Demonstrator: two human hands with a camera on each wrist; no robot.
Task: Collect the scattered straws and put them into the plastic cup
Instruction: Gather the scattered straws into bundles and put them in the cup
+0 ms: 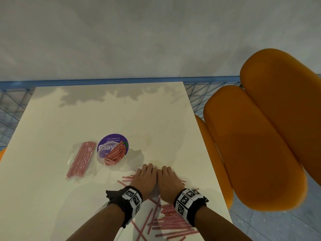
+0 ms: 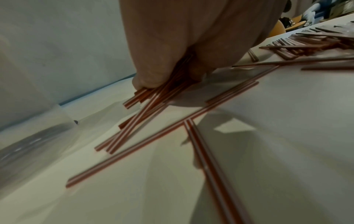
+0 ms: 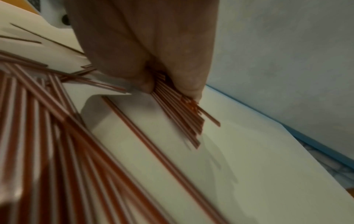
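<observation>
Head view: left hand [image 1: 145, 180] and right hand [image 1: 171, 181] side by side, knuckles up, low on the white counter [image 1: 69, 197]; what lies under the palms is hidden here.
Wrist views: each grip is closed on one shared bundle of straws [image 2: 153, 97], thumb and fingers pinching it at the counter.
Plastic cup [image 1: 112, 151]: one, just beyond the hands, already packed with straws.
Loose straws [image 1: 172, 221]: too many and too overlapped to count, near edge.
Bag of straws [image 1: 81, 158]: one, left of the cup.
Orange cushions [image 1: 257, 145]: three, partly cut off.
</observation>
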